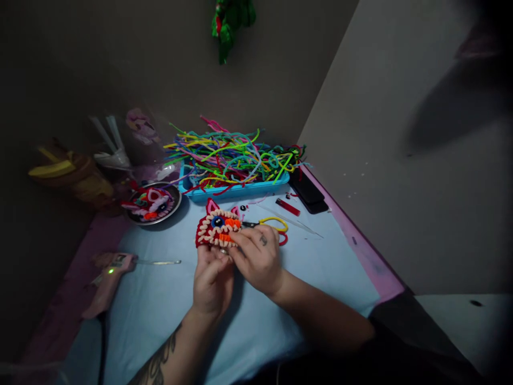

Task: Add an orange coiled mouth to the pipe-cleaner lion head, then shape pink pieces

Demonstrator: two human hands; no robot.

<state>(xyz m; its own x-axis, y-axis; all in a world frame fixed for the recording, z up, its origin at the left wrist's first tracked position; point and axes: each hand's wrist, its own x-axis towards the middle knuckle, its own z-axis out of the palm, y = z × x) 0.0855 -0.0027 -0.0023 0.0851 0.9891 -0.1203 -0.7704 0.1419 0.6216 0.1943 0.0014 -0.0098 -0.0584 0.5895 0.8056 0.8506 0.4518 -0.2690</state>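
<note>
While a pale blue cloth spreads beneath everything, we see a blue tray heaped with fuzzy stems on the far side and a pink glue gun on the left. Our left hand has thumb and fingers closed on the lower edge of a red, cream and orange animal face, held up over the middle of the cloth. Our right hand has bent fingers, tips at the face's lower right; whether they pinch it, we cannot tell. We judge the face light, soft and springy, hardly slippery, its coiled strands easily crushed; the lower edge seems a safer hold than the pointed ears. Just right lie scissors. We can read no brand, label or writing.
</note>
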